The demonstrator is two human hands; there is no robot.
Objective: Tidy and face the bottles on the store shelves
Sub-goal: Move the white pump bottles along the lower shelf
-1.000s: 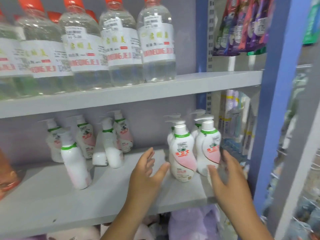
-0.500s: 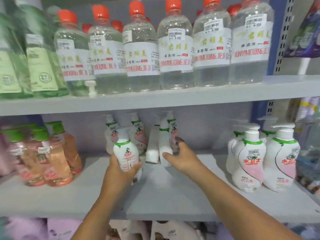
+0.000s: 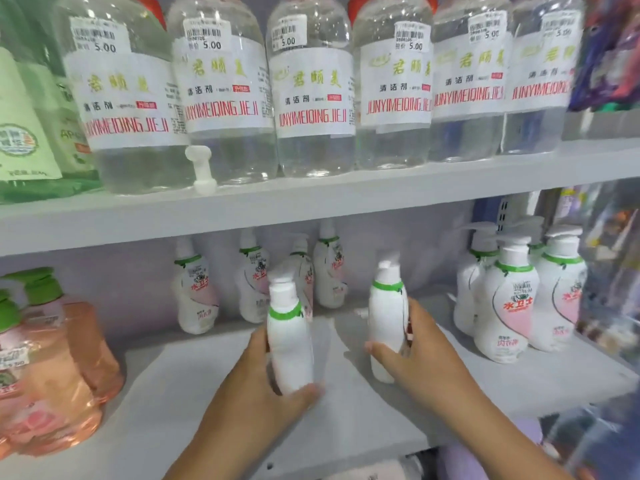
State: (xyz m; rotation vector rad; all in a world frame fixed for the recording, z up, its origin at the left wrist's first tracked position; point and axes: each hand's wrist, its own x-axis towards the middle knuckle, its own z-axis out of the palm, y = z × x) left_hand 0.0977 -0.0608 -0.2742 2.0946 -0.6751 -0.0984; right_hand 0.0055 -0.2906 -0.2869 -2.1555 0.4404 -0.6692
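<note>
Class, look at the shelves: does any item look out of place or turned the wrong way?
Yes. A loose white pump head stands on the upper shelf among the clear bottles. Below, the two white bottles in the person's hands show blank backs, not labels.

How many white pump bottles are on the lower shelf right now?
10 visible: one in the left hand, one in the right hand, four at the back centre, four grouped at the right. More may be hidden behind these.

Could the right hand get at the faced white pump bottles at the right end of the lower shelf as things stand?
Probably not at once: the right hand grips a white bottle. The shelf between it and the faced group looks bare, so once it lets go, likely yes.
</note>
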